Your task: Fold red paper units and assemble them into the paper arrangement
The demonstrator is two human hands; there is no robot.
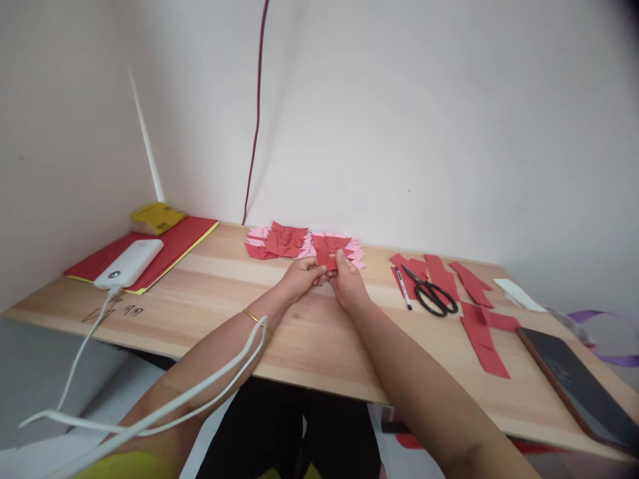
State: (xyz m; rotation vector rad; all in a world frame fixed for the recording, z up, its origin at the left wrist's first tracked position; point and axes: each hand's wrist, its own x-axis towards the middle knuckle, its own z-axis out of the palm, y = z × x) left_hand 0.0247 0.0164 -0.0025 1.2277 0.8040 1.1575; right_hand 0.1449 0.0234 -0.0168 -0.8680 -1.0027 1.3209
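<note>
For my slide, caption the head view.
Left hand and right hand hold a red paper strip over a pale wooden tabletop.

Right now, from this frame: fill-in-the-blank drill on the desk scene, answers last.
1. The left hand and right hand hold a folded paper piece coloured ____.
2. The black-handled metal scissors lie to the ____ of both hands.
3. A slim cable coloured ____ plugs into the white rectangular power bank.

Missing words: red; right; white.
</note>
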